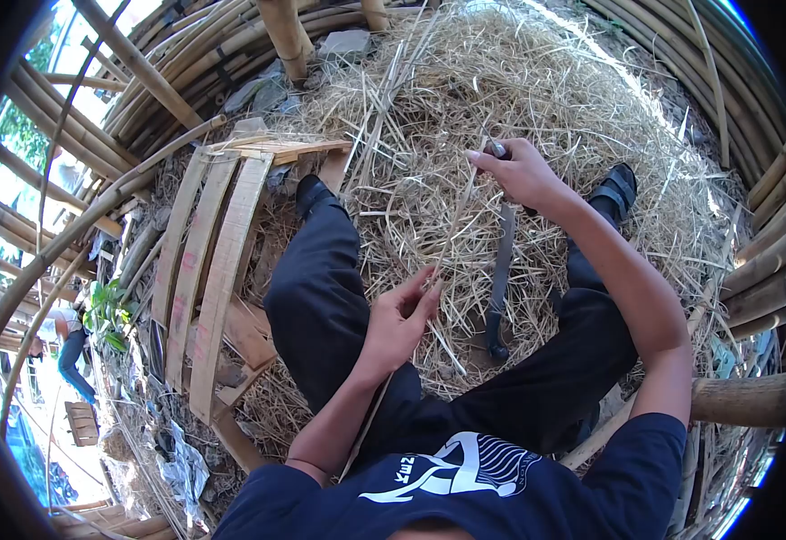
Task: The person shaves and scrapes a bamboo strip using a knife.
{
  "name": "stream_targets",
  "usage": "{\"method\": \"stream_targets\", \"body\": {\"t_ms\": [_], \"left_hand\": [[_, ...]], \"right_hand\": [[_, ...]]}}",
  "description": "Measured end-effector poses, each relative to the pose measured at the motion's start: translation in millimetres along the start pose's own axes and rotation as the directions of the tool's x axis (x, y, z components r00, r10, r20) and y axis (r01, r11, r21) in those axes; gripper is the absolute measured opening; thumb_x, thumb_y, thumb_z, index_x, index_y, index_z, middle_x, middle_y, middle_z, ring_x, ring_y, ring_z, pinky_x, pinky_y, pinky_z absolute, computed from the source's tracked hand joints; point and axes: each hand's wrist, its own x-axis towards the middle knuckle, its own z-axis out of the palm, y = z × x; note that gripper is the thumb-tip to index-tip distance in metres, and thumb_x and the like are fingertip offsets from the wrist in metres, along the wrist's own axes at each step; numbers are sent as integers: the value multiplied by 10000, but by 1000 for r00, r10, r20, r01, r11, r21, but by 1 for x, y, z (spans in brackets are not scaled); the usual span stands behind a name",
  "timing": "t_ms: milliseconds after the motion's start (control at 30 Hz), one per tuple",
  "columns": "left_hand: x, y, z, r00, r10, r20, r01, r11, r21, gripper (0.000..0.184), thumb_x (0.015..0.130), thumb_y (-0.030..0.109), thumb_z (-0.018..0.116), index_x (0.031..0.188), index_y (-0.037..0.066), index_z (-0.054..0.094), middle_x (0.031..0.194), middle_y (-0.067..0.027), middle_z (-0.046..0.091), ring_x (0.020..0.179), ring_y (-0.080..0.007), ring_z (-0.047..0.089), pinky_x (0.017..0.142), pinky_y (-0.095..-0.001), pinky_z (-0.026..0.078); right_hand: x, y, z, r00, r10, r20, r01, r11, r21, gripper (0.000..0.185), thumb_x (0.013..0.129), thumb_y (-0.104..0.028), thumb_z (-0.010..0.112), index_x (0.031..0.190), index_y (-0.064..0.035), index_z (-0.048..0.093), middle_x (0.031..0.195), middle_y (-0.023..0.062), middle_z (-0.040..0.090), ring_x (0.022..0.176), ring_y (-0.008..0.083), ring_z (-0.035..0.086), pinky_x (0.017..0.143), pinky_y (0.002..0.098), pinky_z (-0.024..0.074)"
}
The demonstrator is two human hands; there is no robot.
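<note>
My left hand [399, 324] is closed in a pinch around a thin bamboo strip [454, 229], above my lap. The strip slants up to my right hand, and its tail runs back under my left forearm. My right hand [526, 177] is wrapped round a dark-handled knife [498, 149] with a shiny metal part by the thumb; most of its blade is hidden. Between my legs a long blade with a dark, hooked handle [495, 333] lies on the shavings, its upper end close below my right hand.
Pale bamboo shavings [582, 99] cover the ground. A slatted wooden crate [235, 270] leans left of my leg. Bamboo poles [163, 76] fence the space, and a thick pole [744, 399] juts in at right. Another person [73, 355] is outside at far left.
</note>
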Motion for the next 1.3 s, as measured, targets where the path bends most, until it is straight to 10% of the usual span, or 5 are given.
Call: {"method": "stream_targets", "body": {"t_ms": [167,433,533,733,1300], "left_hand": [[16,40,6,964,253,-80,-190,870,455,582,908,208,627,1384,-8,370,745,-42,573,525,-36,496,449,-242,397],[61,40,16,914,371,-165,-171,721,671,310,984,270,445,1066,-16,529,715,-233,593,684,-400,592,600,-434,436],[68,24,13,905,389,-172,-206,755,623,297,993,260,413,970,-16,522,718,-266,568,726,-458,551,605,-479,406],[71,27,10,924,332,-191,-169,801,575,292,989,241,417,874,-21,474,690,-260,555,710,-466,537,602,-506,375],[76,11,10,884,409,-226,-157,715,681,238,966,176,428,924,-33,534,662,-284,582,690,-466,589,608,-549,438]], "right_hand": [[-8,-12,2,999,-36,-4,36,998,50,392,863,-391,626,712,-30,628,520,-4,436,503,93,391,497,303,329],[-15,-24,5,978,-182,-102,175,981,-79,411,881,-387,612,679,-29,623,517,13,454,505,78,397,492,289,329],[-20,-23,5,964,-249,-89,214,933,-288,388,868,-340,611,680,-1,636,534,106,531,511,220,515,534,368,403],[-19,-6,19,986,-132,98,164,771,-615,333,796,-295,632,695,22,641,686,228,617,674,383,619,641,459,488],[-6,4,41,988,-81,134,151,733,-664,314,764,-237,597,703,70,632,701,261,621,695,414,628,706,470,515]]}}
